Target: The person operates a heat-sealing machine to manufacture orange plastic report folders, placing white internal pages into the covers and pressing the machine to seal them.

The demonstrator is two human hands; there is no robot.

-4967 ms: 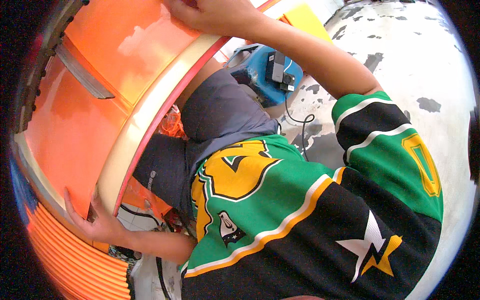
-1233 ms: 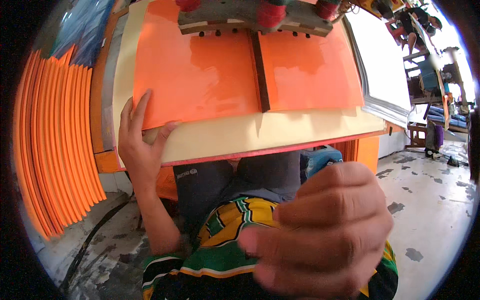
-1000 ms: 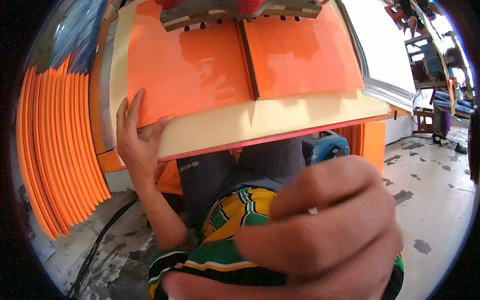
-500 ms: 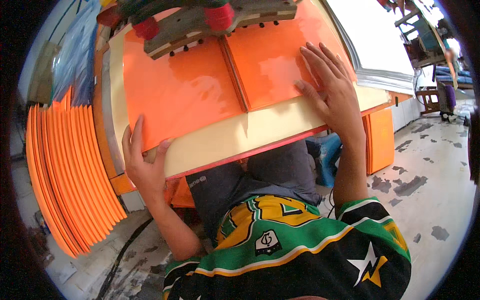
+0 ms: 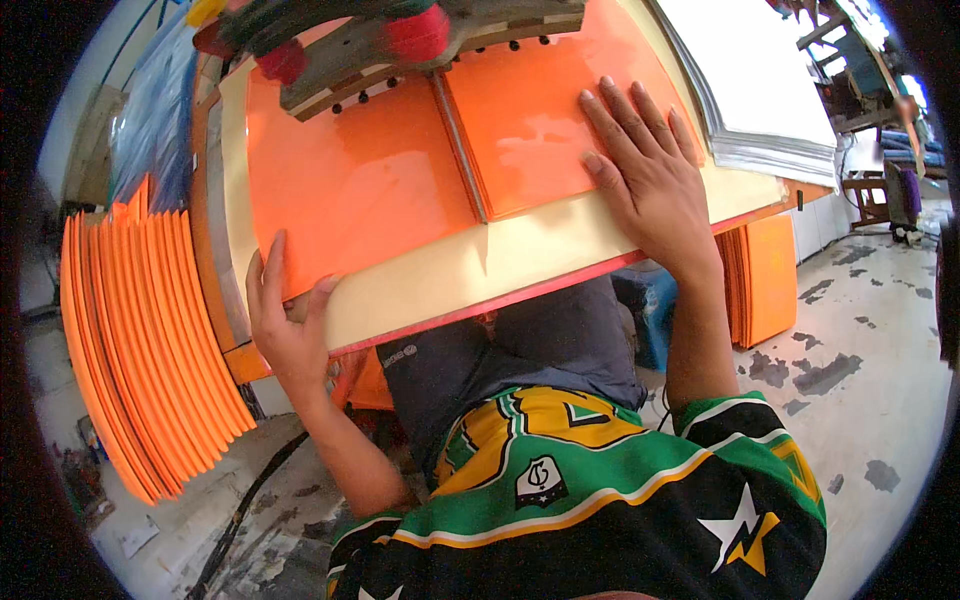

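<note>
A glossy orange plastic folder [image 5: 360, 190] lies spread on a cream board [image 5: 520, 260], a seam or spine running between its two halves. My left hand [image 5: 288, 325] is at the folder's near left corner, fingers along the left edge and thumb by the near edge, apart from each other. On the right half, my right hand [image 5: 655, 190] rests flat, palm down with fingers spread. Over the folder's far part hangs a grey machine head [image 5: 350, 60] with red knobs and a row of dark studs; it hides the far edge of the folder.
A thick fanned stack of orange folders [image 5: 150, 350] stands at the left, beside blue plastic wrap [image 5: 155, 130]. White sheets [image 5: 750, 80] are piled at the right of the board. More orange folders [image 5: 765, 280] stand below the table's right side. A cable [image 5: 245, 500] crosses the floor.
My right hand has shifted slightly left, and its fingers lie flatter and wider on the folder. My left hand stays at the corner. The view has shifted a little.
</note>
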